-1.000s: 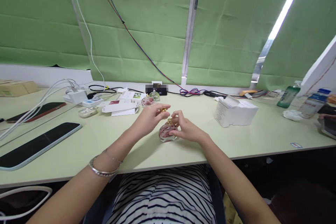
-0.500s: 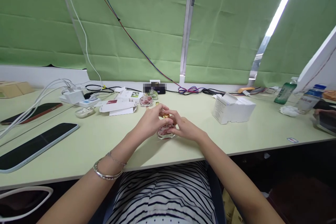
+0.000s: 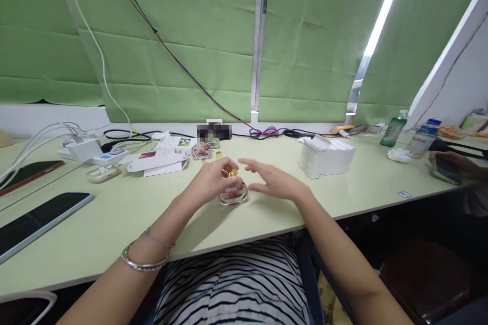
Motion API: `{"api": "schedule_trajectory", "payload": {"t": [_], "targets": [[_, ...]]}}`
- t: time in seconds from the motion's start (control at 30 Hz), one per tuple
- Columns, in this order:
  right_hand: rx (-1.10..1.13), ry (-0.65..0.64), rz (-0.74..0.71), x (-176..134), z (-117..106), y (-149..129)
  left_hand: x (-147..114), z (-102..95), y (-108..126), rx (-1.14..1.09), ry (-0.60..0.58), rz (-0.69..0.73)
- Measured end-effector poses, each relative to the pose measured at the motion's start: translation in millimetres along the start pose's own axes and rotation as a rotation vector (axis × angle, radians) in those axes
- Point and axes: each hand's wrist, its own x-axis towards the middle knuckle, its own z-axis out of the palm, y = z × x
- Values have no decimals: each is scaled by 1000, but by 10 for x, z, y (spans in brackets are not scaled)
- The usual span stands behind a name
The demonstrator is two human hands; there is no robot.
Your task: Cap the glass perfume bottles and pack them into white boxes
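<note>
A clear glass perfume bottle (image 3: 234, 194) with pink flower shapes and a gold neck stands on the desk in front of me. My left hand (image 3: 215, 177) is closed around its gold neck, thumb in front and fingers behind. Just right of the bottle, my right hand (image 3: 276, 179) hovers with fingers stretched and apart, holding nothing. Beyond my left hand stands a small gold piece (image 3: 218, 155). Farther back are a second pink-flowered bottle (image 3: 201, 151) and a greenish one (image 3: 213, 143).
White opened cartons (image 3: 163, 161) lie back left, near a power strip (image 3: 110, 156) and an earbud case (image 3: 102, 173). A phone (image 3: 46, 221) lies at left. A white box (image 3: 328, 157) stands right, before drink bottles (image 3: 421, 139). At far right another person's hand holds a phone (image 3: 446, 168).
My right hand has let go of the perfume bottle and moved off to the right, its fingers opening. My left hand stays on the bottle's neck. The view has turned slightly right.
</note>
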Motion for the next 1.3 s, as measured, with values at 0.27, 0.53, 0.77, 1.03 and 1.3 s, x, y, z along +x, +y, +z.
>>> {"api": "schedule_trajectory", "payload": {"t": [0.27, 0.53, 0.77, 1.03, 1.3], "targets": [[-357, 487, 521, -540, -802, 474, 1, 25, 14, -6, -9, -32], [-459, 329, 948, -744, -881, 758, 5, 32, 2, -2, -19, -15], [-495, 293, 830, -617, -839, 740, -89, 260, -59, -45, -1, 29], [7, 115, 392, -448, -716, 470, -161, 205, -57, -190, -181, 36], [71, 44, 245, -303, -567, 354, -30, -189, 528, -544, -29, 216]]}}
